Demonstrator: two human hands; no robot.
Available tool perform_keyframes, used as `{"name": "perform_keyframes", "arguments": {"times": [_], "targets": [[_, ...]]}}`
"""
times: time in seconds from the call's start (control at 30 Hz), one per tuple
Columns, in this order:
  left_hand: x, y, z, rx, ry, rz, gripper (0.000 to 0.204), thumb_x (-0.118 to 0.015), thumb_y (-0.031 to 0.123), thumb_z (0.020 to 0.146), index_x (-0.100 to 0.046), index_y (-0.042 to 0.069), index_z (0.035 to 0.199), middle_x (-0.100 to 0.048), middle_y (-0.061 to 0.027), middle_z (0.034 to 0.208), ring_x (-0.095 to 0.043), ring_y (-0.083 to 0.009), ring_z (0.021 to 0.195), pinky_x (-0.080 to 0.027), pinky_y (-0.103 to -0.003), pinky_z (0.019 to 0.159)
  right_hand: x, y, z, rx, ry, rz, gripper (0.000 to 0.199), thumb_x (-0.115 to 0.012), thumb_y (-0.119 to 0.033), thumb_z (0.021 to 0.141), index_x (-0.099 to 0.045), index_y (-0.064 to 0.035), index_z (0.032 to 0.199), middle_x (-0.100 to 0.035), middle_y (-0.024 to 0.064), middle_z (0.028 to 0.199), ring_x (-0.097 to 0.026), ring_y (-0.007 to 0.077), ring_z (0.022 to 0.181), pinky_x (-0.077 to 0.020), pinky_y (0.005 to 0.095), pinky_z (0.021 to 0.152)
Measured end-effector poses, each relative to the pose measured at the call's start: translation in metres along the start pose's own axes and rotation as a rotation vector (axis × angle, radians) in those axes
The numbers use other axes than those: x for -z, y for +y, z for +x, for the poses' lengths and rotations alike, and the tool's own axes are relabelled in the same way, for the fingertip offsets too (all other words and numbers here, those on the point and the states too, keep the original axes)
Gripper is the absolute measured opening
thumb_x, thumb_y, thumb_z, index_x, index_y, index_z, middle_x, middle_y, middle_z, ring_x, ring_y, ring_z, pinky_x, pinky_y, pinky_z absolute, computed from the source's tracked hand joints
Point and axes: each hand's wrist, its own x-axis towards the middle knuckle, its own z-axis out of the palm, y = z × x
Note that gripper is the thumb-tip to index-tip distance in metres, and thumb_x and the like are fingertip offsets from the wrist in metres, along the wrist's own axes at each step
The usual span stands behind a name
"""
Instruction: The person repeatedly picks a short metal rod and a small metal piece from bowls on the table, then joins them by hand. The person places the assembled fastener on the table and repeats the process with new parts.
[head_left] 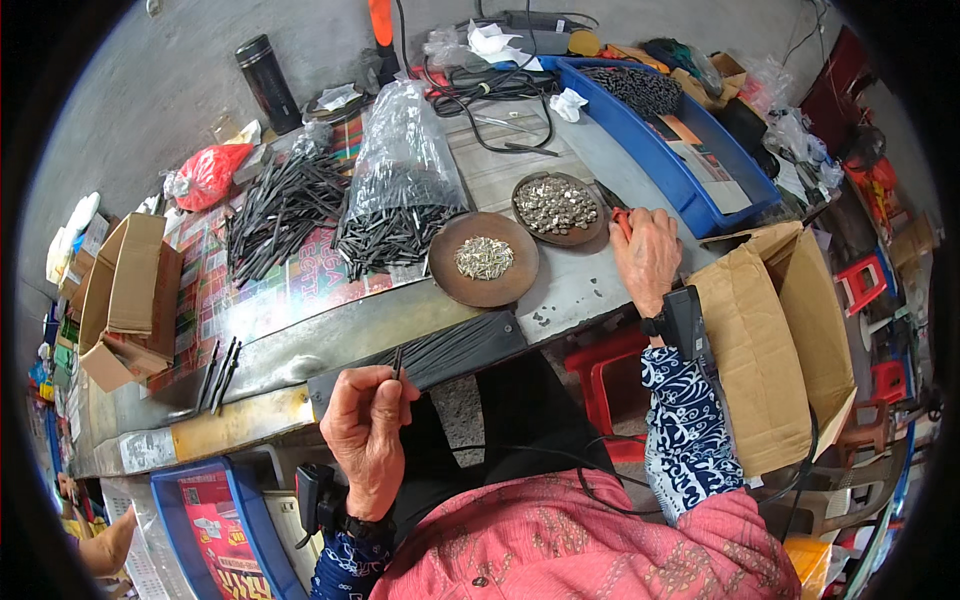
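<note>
My left hand (365, 425) pinches a short dark rod-like piece (398, 362) upright between thumb and fingers, just off the table's front edge. My right hand (648, 258) rests at the table's right and is closed round the red handles of a pair of pliers (621, 218). Their dark jaws point toward a round dish (517, 209) of small grey metal pieces (556, 203). A brown dish (448, 278) with small silvery pins (484, 258) sits between my hands. Several thin black rods (225, 375) lie side by side left of my left hand.
A heap of black rods (285, 215) and a clear plastic bag (405, 150) of similar pieces lie behind. Blue trays (690, 205) stand at the far right and below the left edge. Cardboard boxes (750, 340) flank the table. Another person's arm (108, 548) shows lower left.
</note>
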Motion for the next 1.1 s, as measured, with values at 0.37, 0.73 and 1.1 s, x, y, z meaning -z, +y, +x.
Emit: {"name": "perform_keyframes", "arguments": {"times": [0.37, 0.73, 1.1], "targets": [[-0.008, 0.007, -0.001, 0.113, 0.040, -0.062, 0.010, -0.060, -0.002, 0.093, -0.057, 0.000, 0.103, -0.069, -0.0073, 0.084, -0.054, -0.0043, 0.060, -0.044, -0.017, 0.055, 0.018, -0.041, -0.013, 0.394, 0.159, 0.372, 0.027, -0.076, -0.017, 0.075, -0.065, -0.0059, 0.098, -0.055, 0.0115, 0.110, -0.050, 0.0324, 0.108, -0.0425, 0.0442, 0.087], [-0.001, 0.007, -0.007, 0.086, 0.051, -0.048, 0.019, -0.058, -0.009, 0.090, -0.064, -0.003, 0.107, -0.070, -0.0118, 0.090, -0.055, -0.0066, 0.060, -0.044, -0.018, 0.054, 0.015, -0.048, -0.015, 0.446, 0.084, 0.397, 0.020, -0.074, -0.009, 0.073, -0.069, -0.0027, 0.091, -0.058, 0.0110, 0.104, -0.051, 0.0297, 0.104, -0.0416, 0.0411, 0.089], [0.006, 0.013, -0.010, 0.164, 0.007, -0.323, 0.014, -0.059, -0.001, 0.093, -0.063, 0.001, 0.106, -0.066, -0.0118, 0.085, -0.042, -0.0063, 0.050, -0.029, -0.019, 0.044, 0.037, -0.072, -0.018, 0.410, 0.058, 0.695, 0.007, -0.066, -0.006, 0.081, -0.062, -0.0028, 0.085, -0.060, 0.0090, 0.082, -0.055, 0.0287, 0.082, -0.0452, 0.0381, 0.074]]}}
